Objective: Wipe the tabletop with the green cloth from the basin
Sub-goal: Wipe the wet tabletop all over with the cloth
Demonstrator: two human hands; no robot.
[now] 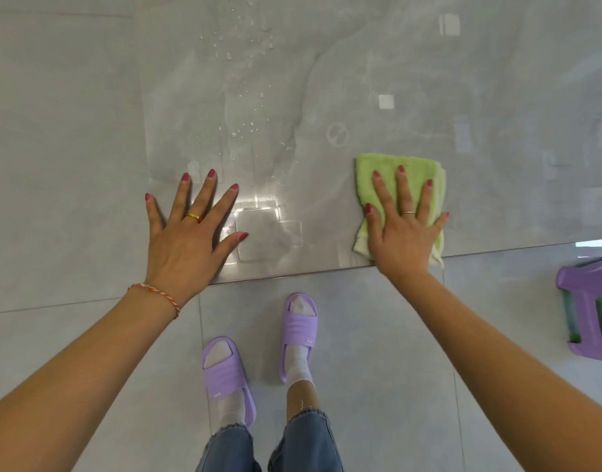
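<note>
A folded green cloth point(415, 172) lies flat on the glossy transparent tabletop point(326, 80), close to its near edge. My right hand point(403, 226) presses on the cloth with fingers spread and straight. My left hand point(187, 233) rests flat on the tabletop near its left front corner, fingers spread, holding nothing. Water droplets point(248, 131) dot the glass between and beyond the hands. No basin is in view.
The table's near edge point(292, 272) runs across the view just below my hands. A purple plastic stool point(589, 308) stands on the grey tiled floor at the right. My feet in purple slippers point(297, 325) stand below the edge.
</note>
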